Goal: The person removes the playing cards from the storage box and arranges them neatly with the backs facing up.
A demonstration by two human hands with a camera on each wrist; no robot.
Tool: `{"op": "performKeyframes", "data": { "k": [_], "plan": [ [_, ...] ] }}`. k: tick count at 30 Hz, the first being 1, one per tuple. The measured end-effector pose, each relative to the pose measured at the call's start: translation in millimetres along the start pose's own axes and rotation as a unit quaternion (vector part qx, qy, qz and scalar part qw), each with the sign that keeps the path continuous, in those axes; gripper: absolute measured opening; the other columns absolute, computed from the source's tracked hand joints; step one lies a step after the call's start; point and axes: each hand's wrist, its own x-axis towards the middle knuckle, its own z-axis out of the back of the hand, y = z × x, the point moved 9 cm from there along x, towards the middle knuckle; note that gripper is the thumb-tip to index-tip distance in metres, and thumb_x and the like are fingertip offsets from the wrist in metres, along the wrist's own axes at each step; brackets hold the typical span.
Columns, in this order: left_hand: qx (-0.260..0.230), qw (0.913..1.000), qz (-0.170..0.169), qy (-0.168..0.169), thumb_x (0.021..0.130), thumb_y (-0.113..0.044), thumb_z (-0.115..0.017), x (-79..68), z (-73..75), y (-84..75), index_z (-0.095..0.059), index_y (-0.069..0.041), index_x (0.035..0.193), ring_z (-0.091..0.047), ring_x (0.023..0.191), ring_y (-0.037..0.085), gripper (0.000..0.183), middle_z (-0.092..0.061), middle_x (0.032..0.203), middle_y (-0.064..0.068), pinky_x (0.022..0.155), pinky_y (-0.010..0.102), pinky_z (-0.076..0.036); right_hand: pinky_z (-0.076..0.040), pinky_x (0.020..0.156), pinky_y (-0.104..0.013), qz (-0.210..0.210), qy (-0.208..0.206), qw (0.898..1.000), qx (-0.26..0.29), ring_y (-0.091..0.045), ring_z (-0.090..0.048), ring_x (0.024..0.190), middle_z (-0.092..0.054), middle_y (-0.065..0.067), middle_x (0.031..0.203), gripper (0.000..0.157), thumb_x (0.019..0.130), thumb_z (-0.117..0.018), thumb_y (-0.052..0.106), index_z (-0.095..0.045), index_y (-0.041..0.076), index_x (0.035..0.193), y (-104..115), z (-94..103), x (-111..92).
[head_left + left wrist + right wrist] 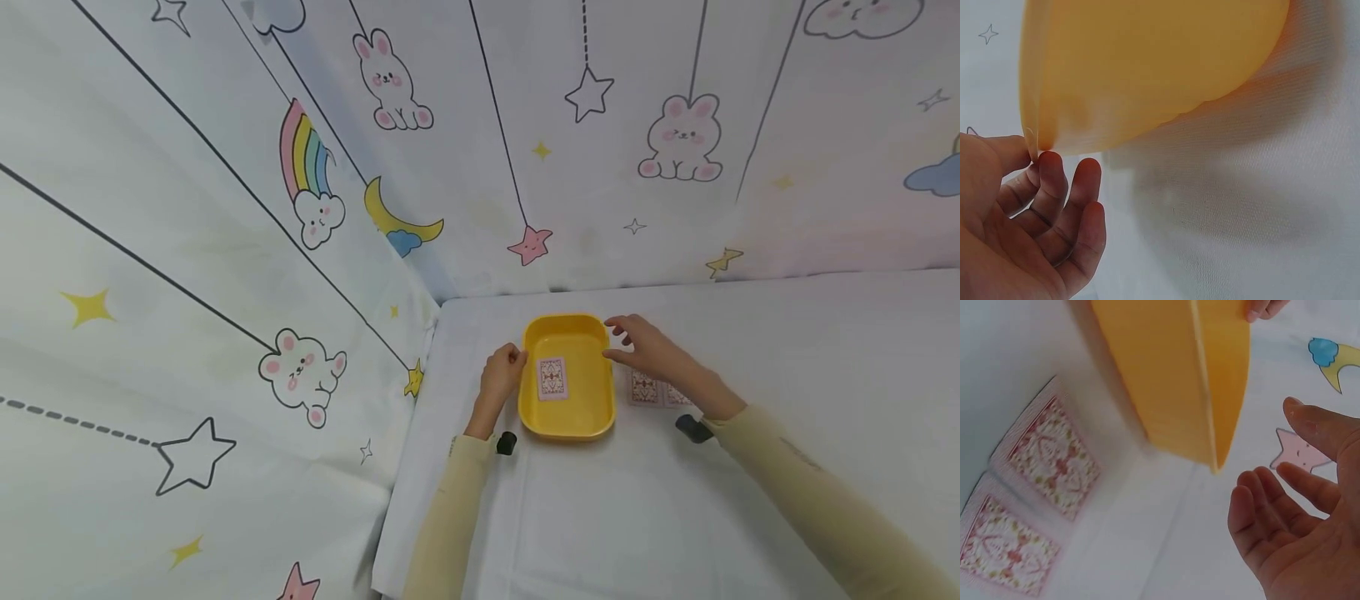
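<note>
A yellow plastic tray (581, 396) has one red-patterned playing card (552, 379) lying back up on its floor. My left hand (501, 383) pinches the tray's left rim; in the left wrist view the thumb and index finger meet on the rim, the other fingers loosely bent below. My right hand (651, 350) is beside the tray's right rim, thumb and fingers spread. The right wrist view shows a gap between that hand (1310, 506) and the tray (1154, 369), with nothing held. Two more playing cards (645, 389) lie side by side, partly hidden under the right forearm.
White cloth covers the table (600, 517). A white curtain (465, 150) with cartoon rabbits, stars and clouds hangs behind and along the left side. A dark wrist device (506, 442) sits by the left cuff, and another (693, 428) by the right.
</note>
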Motion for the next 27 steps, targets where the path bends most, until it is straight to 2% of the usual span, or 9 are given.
{"op": "performKeyframes", "data": {
  "k": [7,15,20,23,27],
  "plan": [
    [-0.001,1.0,-0.008,-0.005,0.103,-0.031,-0.056,-0.3,0.9,-0.3,-0.058,-0.01,0.09,-0.045,0.061,0.012,0.024,-0.049,0.073,0.0,0.053,0.023,-0.035,-0.05,0.101,-0.051,0.033,0.014,0.999,-0.001,-0.037,-0.054,0.121,-0.051,-0.023,0.135,0.062,0.096,-0.07,0.029,-0.044,0.0,0.144,24,-18.9,21],
    [0.002,0.9999,-0.012,-0.001,0.104,-0.032,-0.056,0.6,3.2,-2.6,-0.058,-0.01,0.09,-0.046,0.06,0.012,0.026,-0.049,0.072,0.0,0.052,0.023,-0.035,-0.048,0.103,-0.051,0.032,0.056,0.998,-0.02,-0.038,-0.054,0.124,-0.05,-0.026,0.139,0.06,0.096,-0.07,0.027,-0.047,-0.003,0.142,50,-49.8,43],
    [0.0,1.0,0.002,0.008,0.104,-0.034,-0.056,1.5,2.9,-1.4,-0.057,-0.011,0.091,-0.046,0.061,0.012,0.026,-0.05,0.073,0.0,0.052,0.023,-0.036,-0.048,0.105,-0.05,0.008,0.087,0.995,-0.046,-0.036,-0.054,0.125,-0.051,-0.025,0.14,0.06,0.095,-0.07,0.029,-0.048,-0.001,0.143,55,-71.1,54],
    [0.004,0.9999,0.003,0.009,0.104,-0.034,-0.056,1.3,2.0,-0.8,-0.058,-0.011,0.091,-0.046,0.061,0.012,0.026,-0.05,0.073,0.0,0.052,0.023,-0.036,-0.045,0.108,-0.05,-0.012,0.114,0.991,-0.074,-0.036,-0.053,0.125,-0.051,-0.024,0.141,0.059,0.095,-0.071,0.028,-0.049,0.0,0.142,53,-81.0,59],
    [0.004,1.0,0.003,0.009,0.104,-0.034,-0.055,0.5,0.8,-0.5,-0.058,-0.011,0.092,-0.047,0.06,0.011,0.027,-0.051,0.073,0.0,0.052,0.023,-0.036,-0.044,0.108,-0.051,-0.017,0.15,0.98,-0.132,-0.036,-0.055,0.119,-0.055,-0.024,0.134,0.05,0.096,-0.069,0.021,-0.053,-0.002,0.137,51,-90.8,63]
  ]
}}
